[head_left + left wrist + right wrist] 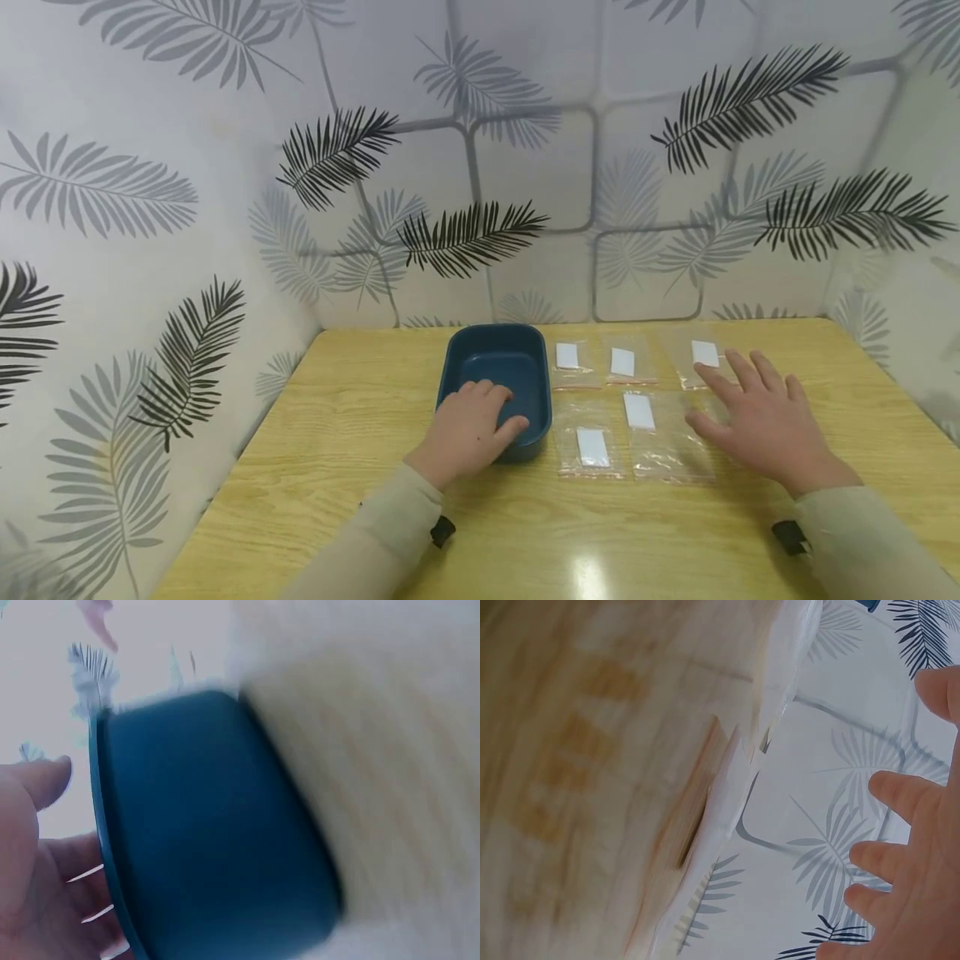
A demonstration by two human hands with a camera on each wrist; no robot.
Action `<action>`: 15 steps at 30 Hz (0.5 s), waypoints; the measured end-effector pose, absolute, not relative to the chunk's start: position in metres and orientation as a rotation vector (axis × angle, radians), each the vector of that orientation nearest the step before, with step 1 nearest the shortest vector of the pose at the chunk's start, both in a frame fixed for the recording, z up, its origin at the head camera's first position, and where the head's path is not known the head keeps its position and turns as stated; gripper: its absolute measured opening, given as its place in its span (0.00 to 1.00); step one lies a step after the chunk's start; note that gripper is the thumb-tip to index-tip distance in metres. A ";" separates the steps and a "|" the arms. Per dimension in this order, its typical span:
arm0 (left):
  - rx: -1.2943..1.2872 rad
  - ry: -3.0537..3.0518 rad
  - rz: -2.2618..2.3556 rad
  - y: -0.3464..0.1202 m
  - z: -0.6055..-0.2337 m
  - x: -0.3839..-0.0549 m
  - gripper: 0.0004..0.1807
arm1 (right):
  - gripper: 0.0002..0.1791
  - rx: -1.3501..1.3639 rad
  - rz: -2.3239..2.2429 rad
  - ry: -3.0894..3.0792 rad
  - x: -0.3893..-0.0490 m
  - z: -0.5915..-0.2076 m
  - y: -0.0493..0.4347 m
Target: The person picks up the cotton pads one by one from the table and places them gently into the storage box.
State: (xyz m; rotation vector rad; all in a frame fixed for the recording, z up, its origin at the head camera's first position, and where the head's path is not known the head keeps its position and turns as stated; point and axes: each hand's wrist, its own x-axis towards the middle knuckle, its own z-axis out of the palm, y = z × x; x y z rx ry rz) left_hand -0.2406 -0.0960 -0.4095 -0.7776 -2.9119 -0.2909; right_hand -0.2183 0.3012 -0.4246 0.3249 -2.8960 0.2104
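A dark blue rectangular plastic container [501, 354] stands near the back middle of the table. Over its near left part hovers my left hand [467, 429], fingers loosely bent and thumb apart. In the left wrist view the container [210, 825] fills the middle, with the left hand [45, 885] above its rim, holding nothing. My right hand [772, 425] is spread above the table at the right, near a clear zip bag [671, 450] with a white card [639, 411] in it. The right wrist view shows the right hand [915, 862] with fingers apart and nothing held.
More clear zip bags, each with a white card, lie right of the container: one at the front [592, 450], others along the back [567, 357], [622, 362] and a bag near the right hand [703, 354]. A leaf-patterned wall [525, 192] borders the wooden table [337, 417].
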 end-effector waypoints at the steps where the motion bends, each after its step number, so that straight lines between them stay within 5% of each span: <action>1: -0.737 -2.889 -0.319 -0.102 -0.408 -0.245 0.27 | 0.43 0.329 0.207 -2.892 -0.219 -0.425 0.302; 15: -0.069 -2.839 -1.366 -0.160 -0.427 -0.294 0.26 | 0.44 0.352 0.205 -2.893 -0.219 -0.427 0.301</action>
